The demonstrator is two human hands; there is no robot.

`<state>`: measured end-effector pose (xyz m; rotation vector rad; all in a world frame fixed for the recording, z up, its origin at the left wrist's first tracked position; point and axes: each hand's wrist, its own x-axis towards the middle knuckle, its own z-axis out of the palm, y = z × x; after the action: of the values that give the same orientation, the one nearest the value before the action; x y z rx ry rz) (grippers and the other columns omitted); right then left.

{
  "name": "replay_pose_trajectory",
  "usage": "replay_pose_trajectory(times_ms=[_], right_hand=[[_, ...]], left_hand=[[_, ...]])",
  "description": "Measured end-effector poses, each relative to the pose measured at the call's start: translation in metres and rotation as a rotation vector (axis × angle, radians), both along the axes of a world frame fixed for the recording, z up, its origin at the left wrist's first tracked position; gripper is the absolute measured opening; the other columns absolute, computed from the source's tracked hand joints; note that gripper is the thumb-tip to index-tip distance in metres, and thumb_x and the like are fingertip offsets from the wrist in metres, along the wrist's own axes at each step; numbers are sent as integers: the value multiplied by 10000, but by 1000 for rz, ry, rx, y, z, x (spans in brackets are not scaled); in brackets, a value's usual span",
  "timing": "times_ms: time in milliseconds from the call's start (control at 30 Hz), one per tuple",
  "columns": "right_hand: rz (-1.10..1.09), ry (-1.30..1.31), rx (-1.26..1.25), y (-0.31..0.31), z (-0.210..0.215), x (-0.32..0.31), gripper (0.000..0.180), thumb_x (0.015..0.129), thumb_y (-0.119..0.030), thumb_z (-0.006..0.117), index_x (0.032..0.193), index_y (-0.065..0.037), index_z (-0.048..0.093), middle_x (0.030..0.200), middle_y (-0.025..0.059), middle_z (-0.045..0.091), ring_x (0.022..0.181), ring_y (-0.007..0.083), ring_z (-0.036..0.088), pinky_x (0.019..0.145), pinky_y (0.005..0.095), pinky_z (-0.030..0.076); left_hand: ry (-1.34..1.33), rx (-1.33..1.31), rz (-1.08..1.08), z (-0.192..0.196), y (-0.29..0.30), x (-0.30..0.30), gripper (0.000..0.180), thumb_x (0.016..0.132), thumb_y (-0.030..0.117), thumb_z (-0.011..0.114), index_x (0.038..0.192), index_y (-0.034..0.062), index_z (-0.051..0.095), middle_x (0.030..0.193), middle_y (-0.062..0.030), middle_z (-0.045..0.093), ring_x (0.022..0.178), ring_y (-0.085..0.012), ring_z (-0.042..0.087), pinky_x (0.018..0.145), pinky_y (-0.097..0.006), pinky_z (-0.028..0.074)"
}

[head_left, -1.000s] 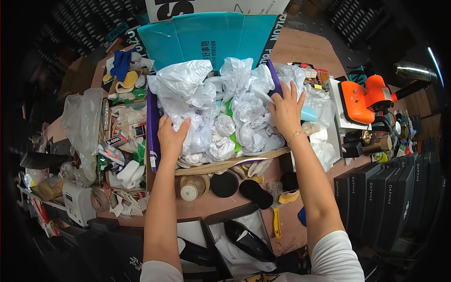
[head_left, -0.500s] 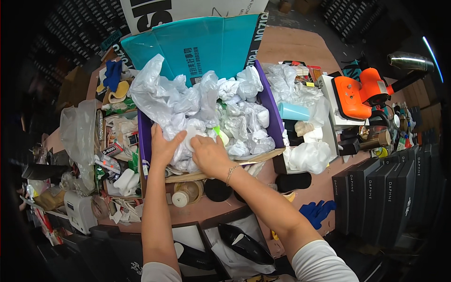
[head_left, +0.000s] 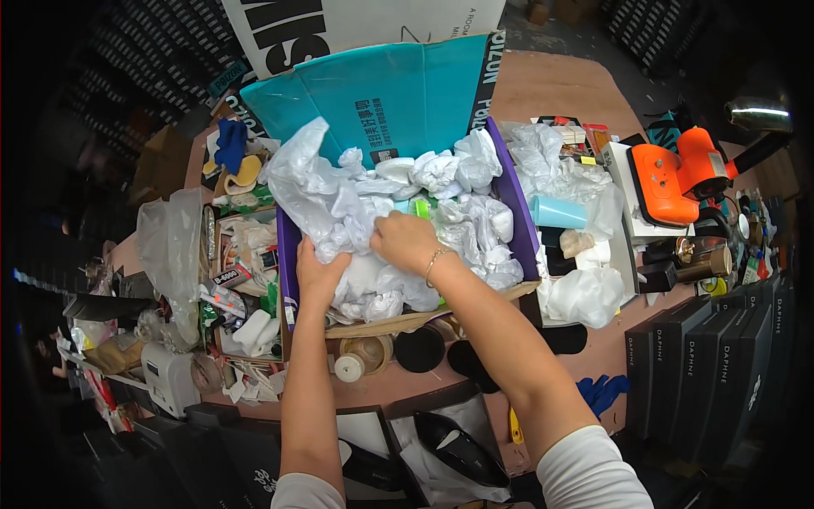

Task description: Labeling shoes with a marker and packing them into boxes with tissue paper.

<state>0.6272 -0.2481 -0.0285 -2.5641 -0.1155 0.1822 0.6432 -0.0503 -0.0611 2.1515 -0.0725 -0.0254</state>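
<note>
A purple-walled box [head_left: 288, 254] with a raised teal flap [head_left: 314, 97] is heaped with crumpled white plastic and paper wads [head_left: 487, 225]. My left hand [head_left: 319, 278] rests at the near left of the heap, thumb and forefinger apart, its other fingers partly hidden. Just right of it, my right hand [head_left: 409, 244] reaches into the middle with curled fingers closed on a crumpled white wad; its fingertips are partly buried. A large translucent white bag [head_left: 309, 182] rises beyond my left hand. Something bright green [head_left: 419, 207] peeks out beyond my right hand.
Right of the box stand a light blue cup [head_left: 558, 212], an orange device [head_left: 670, 182] and stacked dark shoeboxes [head_left: 678, 356]. A tray of clutter [head_left: 246, 254] flanks the left side. Nearer me lie black shoes [head_left: 458, 445] in boxes, round dark discs [head_left: 420, 348] and a blue glove [head_left: 604, 392].
The whole scene has shifted slightly right and down in view. My right hand has moved farther into the heap, away from me. My left hand stays near the box's left side.
</note>
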Motion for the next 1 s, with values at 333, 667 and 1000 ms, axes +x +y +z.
replay_pose_trajectory(times_ms=[333,667,1000], right_hand=[[73,132,-105,-32,7,-29,356,875,-306,547,931,16,689,1053,236,651,913,366,652,788,447,519],[54,-179,274,-30,23,-35,411,800,-254,700,1153,-68,599,1065,192,602,1056,344,560,887,417,467],[272,-140,-10,-40,-18,-30,449,689,-320,784,1026,-66,632,1101,159,574,1035,344,551,845,412,485]], left_hand=[[3,44,6,6,-1,-5,681,639,191,719,1251,-5,494,1243,-226,509,1152,-386,505,982,-411,402],[4,9,57,0,1,-2,609,649,194,710,1198,-6,539,1170,-226,553,1093,-377,549,941,-412,433],[-5,-108,-112,14,-5,-6,857,645,401,826,1298,0,443,1265,-217,462,1199,-368,440,1013,-415,366]])
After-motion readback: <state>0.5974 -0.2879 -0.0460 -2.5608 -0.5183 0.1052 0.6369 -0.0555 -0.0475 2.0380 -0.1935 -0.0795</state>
